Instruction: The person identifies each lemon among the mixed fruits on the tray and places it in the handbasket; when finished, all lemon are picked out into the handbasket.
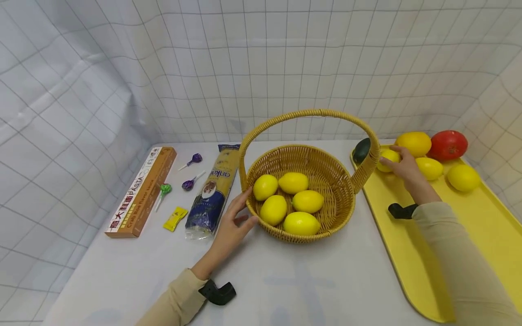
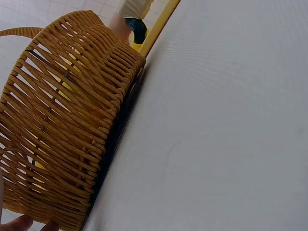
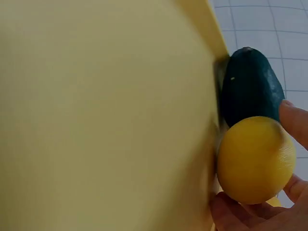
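Note:
My left hand (image 1: 229, 233) rests against the outer left side of a wicker basket (image 1: 346, 213), thumb and fingers spread along it. In the left wrist view, fingertips (image 2: 19, 223) touch the basket's woven wall (image 2: 62, 110). Several lemons (image 1: 301, 223) lie inside the basket, under its arched handle. At the back of the yellow tray (image 1: 391, 235), my right hand (image 1: 408, 170) grips a lemon (image 3: 255, 161) between thumb and fingers. A dark green avocado-like fruit (image 3: 252, 86) lies right beside that lemon.
More lemons (image 1: 463, 177), a larger yellow fruit (image 1: 413, 144) and a red fruit (image 1: 449, 145) lie at the tray's back. Left of the basket are a pasta bag (image 1: 214, 190), a pasta box (image 1: 140, 194), lollipops (image 1: 164, 189) and a yellow sweet wrapper (image 1: 175, 219).

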The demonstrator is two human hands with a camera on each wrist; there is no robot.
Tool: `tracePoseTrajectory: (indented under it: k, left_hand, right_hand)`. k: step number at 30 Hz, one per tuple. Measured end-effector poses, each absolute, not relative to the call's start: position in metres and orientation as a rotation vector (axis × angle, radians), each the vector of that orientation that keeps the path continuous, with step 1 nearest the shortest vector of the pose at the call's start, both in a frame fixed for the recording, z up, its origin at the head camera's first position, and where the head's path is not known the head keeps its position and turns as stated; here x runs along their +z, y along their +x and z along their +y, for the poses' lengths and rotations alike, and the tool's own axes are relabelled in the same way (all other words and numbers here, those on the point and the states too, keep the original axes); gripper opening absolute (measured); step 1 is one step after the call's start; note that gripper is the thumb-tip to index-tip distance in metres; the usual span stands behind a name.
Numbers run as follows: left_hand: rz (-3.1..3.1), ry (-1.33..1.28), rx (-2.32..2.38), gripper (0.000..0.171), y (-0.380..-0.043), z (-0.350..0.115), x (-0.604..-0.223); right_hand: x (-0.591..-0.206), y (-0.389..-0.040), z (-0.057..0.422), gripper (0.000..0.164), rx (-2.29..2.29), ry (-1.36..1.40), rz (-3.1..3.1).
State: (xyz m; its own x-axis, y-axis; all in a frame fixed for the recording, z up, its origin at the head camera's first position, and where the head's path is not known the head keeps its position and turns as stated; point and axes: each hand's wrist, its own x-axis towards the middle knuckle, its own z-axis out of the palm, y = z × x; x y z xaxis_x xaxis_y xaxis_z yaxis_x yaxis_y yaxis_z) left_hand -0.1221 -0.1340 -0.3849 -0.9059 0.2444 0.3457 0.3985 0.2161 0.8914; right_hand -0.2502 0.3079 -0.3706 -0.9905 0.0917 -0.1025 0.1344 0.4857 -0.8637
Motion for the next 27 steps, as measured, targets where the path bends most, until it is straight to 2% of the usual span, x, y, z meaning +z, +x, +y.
tracePoseTrajectory:
  k: [5,10,14,16,19,22,27]
  left_hand:
    - [-2.344,-0.624,-1.788,0.060,-0.123,-0.134,-0.386]
    - [-2.357,-0.617,-1.783,0.060,-0.122,-0.134,-0.385]
    - [-2.356,-0.615,-1.785,0.061,-0.119,-0.135,-0.383]
    - [-2.352,-0.616,-1.786,0.060,-0.119,-0.135,-0.381]
    - [-2.354,-0.613,-1.787,0.061,-0.119,-0.135,-0.380]
    - [-2.358,-0.612,-1.789,0.061,-0.120,-0.135,-0.379]
    - [-2.363,-0.599,-1.806,0.061,-0.121,-0.133,-0.382]
  right_hand:
    - [-0.375,-0.244,0.304,0.068,-1.450,0.149,2.736]
    - [-0.368,-0.216,0.316,0.070,-1.603,0.077,2.537]
    - [-0.363,-0.177,0.327,0.044,-2.084,-0.212,2.051]
    - [-0.359,-0.158,0.325,0.039,-2.182,-0.418,1.810]
    - [-0.350,-0.135,0.305,0.046,-2.082,-0.678,1.735]
    - [-0.341,-0.123,0.271,0.050,-1.930,-0.808,1.780]
    - [-0.333,-0.132,0.209,0.052,-1.828,-0.884,1.662]
